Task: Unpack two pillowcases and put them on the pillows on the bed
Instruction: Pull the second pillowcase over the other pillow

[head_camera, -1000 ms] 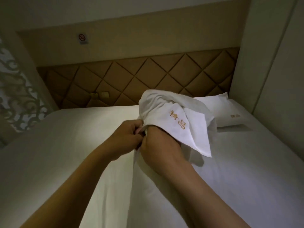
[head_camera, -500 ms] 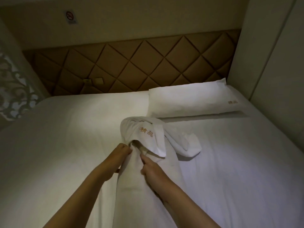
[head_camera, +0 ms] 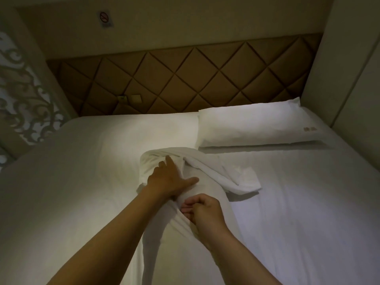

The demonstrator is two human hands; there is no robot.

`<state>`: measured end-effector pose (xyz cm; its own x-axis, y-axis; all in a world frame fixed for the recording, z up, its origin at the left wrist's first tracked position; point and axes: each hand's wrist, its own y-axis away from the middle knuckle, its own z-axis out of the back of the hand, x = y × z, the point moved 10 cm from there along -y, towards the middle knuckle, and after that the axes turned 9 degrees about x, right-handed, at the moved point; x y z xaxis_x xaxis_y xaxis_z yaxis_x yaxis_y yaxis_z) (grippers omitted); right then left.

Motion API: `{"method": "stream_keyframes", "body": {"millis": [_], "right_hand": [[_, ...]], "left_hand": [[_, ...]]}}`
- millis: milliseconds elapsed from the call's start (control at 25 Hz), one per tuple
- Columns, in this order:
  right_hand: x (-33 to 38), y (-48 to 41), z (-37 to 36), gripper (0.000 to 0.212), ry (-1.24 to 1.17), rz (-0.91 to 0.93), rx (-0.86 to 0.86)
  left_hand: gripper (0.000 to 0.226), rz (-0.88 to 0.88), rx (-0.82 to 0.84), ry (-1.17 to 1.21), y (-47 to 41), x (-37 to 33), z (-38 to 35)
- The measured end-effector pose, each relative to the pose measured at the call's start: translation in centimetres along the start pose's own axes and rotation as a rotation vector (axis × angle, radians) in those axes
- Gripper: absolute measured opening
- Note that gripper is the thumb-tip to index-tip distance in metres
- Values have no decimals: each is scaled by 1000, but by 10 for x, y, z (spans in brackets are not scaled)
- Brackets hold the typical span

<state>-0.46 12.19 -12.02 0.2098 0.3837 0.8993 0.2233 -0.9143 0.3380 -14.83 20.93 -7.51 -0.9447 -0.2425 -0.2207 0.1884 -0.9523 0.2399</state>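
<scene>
A long white pillow (head_camera: 185, 254) lies lengthwise on the bed in front of me, with a white pillowcase (head_camera: 218, 175) bunched over its far end. My left hand (head_camera: 170, 179) lies flat on the far end, fingers straight, pressing the cloth down. Nearer to me, my right hand (head_camera: 203, 212) pinches a fold of the pillowcase's edge with curled fingers. A loose flap of the case (head_camera: 246, 177) trails off to the right. A second pillow (head_camera: 253, 126), covered in a white case with small gold lettering, lies at the head of the bed on the right.
The white bed sheet (head_camera: 82, 182) spreads wide to both sides. A brown quilted headboard (head_camera: 185, 79) stands behind, with small switches low on it. A pale wall panel (head_camera: 349, 68) closes the right side and a patterned screen (head_camera: 22, 89) the left.
The pillow has come down from mid-air onto the bed. My left hand let go of the case's edge and slid forward flat; my right hand drew back and pinches the cloth.
</scene>
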Motion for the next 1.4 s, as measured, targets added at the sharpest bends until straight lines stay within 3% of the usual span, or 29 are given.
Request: {"method": "stream_keyframes", "body": {"millis": [120,240,360,520,640,680,840,1040,1160,1320,1400], "right_hand": [[4,-6,40,40,100,60,-95],[9,-36,79,28,651,80,-89],[2,-76,68,43,993,78,94],[21,-107,27,57,974,270,139],[16,-130,33,58,757,184,121],[16,-134,42,56,747,193,55],[14,-129,66,45,1267,320,-265],[-31,-108,152,16,1120,144,-500],[-42,-81,174,19,1143,129,-488],[-25,-79,136,10,1195,172,-425],[-26,-97,105,9,1221,220,-274]], "left_hand": [[57,12,49,-209,-18,5,-12],[46,-104,-17,-518,3,3,-20],[35,-390,-42,-605,36,-18,-41],[37,-555,130,-496,76,-49,-57],[44,-581,207,-461,95,-49,-67],[46,-567,237,-421,99,-42,-68],[49,-537,298,-323,110,-17,-62],[49,-511,333,-356,117,14,-63],[59,-450,325,-372,108,42,-62],[32,-314,364,-427,93,88,-53],[17,-212,406,-460,93,116,-53]]}}
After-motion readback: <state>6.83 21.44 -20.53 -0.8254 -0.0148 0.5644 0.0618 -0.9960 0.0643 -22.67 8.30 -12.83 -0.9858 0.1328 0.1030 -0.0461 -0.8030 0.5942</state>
